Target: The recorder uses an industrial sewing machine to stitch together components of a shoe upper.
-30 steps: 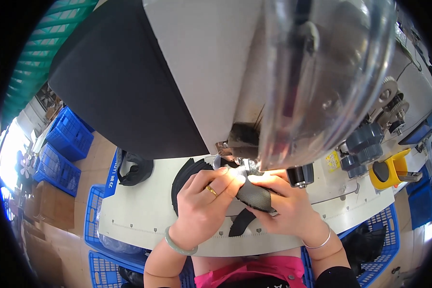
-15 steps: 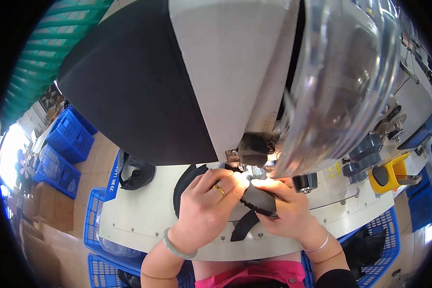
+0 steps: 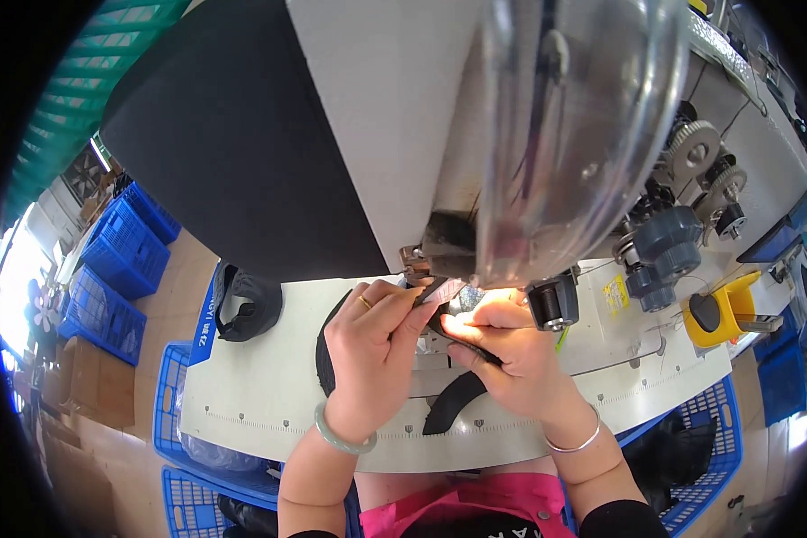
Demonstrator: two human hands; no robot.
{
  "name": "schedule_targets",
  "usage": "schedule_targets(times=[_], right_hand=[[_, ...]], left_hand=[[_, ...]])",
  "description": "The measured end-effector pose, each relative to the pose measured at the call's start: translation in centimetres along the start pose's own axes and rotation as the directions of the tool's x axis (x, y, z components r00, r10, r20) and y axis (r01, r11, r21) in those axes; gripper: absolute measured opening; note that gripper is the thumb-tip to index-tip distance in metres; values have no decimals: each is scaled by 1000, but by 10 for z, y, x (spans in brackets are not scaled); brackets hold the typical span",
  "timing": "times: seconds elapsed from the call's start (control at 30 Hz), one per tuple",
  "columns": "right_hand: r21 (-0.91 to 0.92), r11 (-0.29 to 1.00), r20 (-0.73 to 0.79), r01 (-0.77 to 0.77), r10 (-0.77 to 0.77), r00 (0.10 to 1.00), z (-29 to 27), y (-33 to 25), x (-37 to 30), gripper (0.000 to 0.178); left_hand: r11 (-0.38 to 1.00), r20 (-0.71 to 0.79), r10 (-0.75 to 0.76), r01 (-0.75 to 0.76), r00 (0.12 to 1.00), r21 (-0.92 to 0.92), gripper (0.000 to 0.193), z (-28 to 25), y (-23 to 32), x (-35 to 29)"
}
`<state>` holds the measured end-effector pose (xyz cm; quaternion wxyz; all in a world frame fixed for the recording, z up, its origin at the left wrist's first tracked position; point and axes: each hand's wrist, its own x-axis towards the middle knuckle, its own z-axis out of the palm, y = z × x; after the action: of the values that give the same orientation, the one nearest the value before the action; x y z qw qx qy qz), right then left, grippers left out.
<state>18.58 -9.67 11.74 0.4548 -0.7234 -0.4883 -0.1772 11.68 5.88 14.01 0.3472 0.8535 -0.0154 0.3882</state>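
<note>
At the sewing machine (image 3: 403,134), both my hands hold a black fabric piece (image 3: 477,351) under the lit needle area. My left hand (image 3: 368,354) pinches one edge with thumb and fingers, just in front of the metal presser parts (image 3: 414,260). My right hand (image 3: 516,363) is closed on the other side, thumb along the edge. Much of the piece is hidden by my fingers. A curved black strip (image 3: 453,402) lies on the white table (image 3: 269,399) between my wrists. Another black piece (image 3: 325,350) shows beside my left hand.
A curled black piece (image 3: 247,303) stands at the table's left end. A clear plastic guard (image 3: 565,152) hangs above my right hand, near dark knobs (image 3: 659,255). On the right is a yellow holder (image 3: 731,305). Blue crates (image 3: 166,426) flank the table below.
The black piece has turned from lying broad side up to nearly edge-on between my hands. My hands have drawn slightly apart, and the whole view has shifted a little.
</note>
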Motion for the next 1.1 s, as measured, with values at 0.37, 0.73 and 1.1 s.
schedule_targets(times=[0.37,0.73,1.1], right_hand=[[-55,997,90,62,-56,994,-9,2,-13,27],[-63,995,53,82,-79,995,-10,9,-13,31],[-133,989,36,67,-63,997,-7,3,-13,25]], left_hand=[[883,152,377,-404,914,240,28,-9,-5,-12],[851,201,409,-451,890,269,29,-12,-1,-10],[821,237,445,-499,863,276,30,-15,-2,0]])
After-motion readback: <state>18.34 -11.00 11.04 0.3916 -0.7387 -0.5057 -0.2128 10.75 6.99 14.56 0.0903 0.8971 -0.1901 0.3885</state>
